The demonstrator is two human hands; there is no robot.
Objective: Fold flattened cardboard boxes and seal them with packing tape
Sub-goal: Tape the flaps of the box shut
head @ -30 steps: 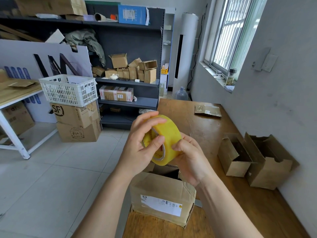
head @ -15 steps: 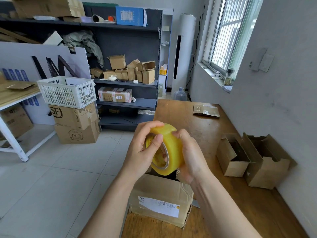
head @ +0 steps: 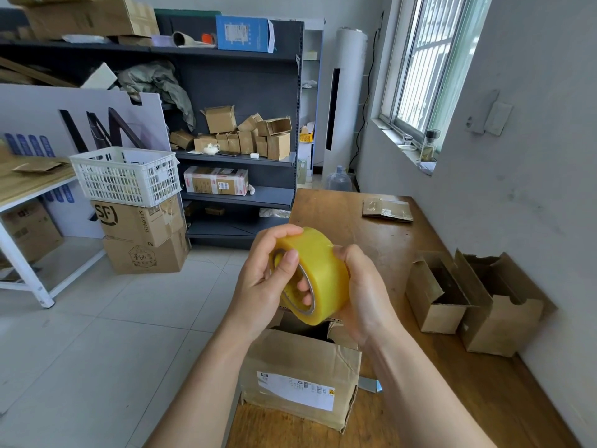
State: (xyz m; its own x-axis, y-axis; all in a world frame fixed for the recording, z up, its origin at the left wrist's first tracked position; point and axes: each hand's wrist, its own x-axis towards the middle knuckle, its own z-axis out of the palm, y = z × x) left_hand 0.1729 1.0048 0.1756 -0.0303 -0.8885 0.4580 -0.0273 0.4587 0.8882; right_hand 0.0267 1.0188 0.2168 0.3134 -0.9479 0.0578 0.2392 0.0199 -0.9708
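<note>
Both hands hold the tape [head: 323,270] up in the air, just above a box [head: 300,367] that sits at the near edge of the table [head: 371,227]. The left hand [head: 258,286] grips the roll from the left, fingers curled over its top and thumb on its side face. The right hand [head: 365,295] wraps it from the right, with fingertips showing inside the core. No loose strip shows, so the step in hand looks like hunting for the tape's free end. The box's top seems open, though the hands hide much of it. Next, a nail needs to catch the end and peel a length off. Then the flaps must be shut and the strip laid along the seam. Two open boxes [head: 468,305] wait at the right, and a flat piece [head: 387,210] lies at the far end.
</note>
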